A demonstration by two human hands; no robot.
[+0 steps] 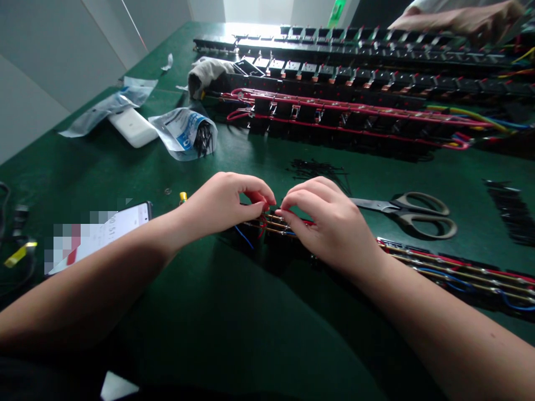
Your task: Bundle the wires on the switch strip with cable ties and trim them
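A long wired strip [455, 271] with brass rods and red and blue wires runs along the green table, partly hidden under my hands and right forearm. My left hand [228, 201] is closed in a pinch over its left end, by the red wires. Just to the right, my right hand [324, 214] pinches too, thumb and forefinger close above the brass rods. What lies between the fingertips is too small to make out. Behind my right hand lies a pile of black cable ties [315, 169]. Scissors [412, 211] rest to its right, blades toward the hand.
Several black strips with red wires [334, 111] lie across the back. A co-worker's hand [468, 22] is over them at top right. Bags [175, 133], a white box [132, 127] and a phone [112, 234] lie at left; more black ties [510, 211] at right.
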